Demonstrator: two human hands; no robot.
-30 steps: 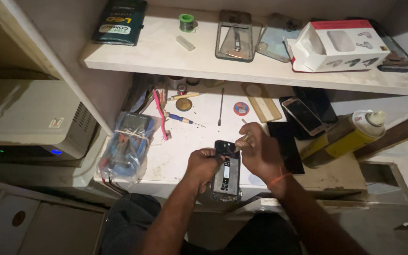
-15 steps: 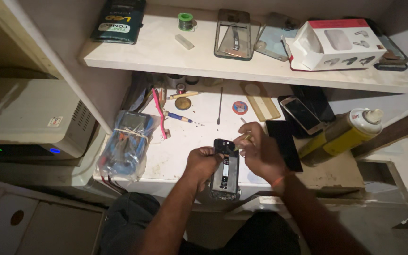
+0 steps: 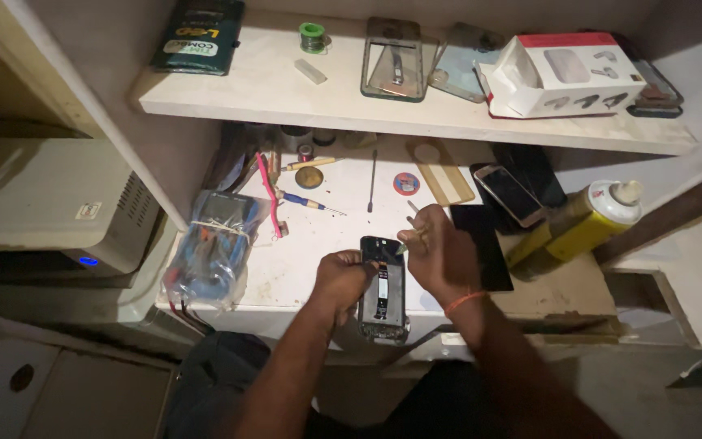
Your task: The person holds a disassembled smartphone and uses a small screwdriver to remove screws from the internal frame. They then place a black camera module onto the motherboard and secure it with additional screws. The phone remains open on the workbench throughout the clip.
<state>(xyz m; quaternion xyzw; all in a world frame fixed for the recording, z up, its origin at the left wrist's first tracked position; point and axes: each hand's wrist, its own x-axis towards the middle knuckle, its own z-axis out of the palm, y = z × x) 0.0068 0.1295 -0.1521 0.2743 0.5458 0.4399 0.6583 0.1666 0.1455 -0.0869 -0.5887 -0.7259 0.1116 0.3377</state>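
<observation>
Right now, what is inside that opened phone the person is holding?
The opened phone shows a dark inner frame with a pale strip down its middle. The left hand covers its left edge; the right hand hides its top right corner.

On the upper shelf (image 3: pixel 286 97) lie a dark green packet (image 3: pixel 197 36), a spool of green wire (image 3: pixel 312 34), a phone frame (image 3: pixel 392 58) and a white box (image 3: pixel 570 73). Below, on the worktop (image 3: pixel 318 244), sit a bagged bundle of tools (image 3: pixel 214 248), a blue-handled screwdriver (image 3: pixel 302 201), a phone (image 3: pixel 510 195) and a yellow spray can (image 3: pixel 587 223). A white machine (image 3: pixel 50 203) stands at the left.
</observation>
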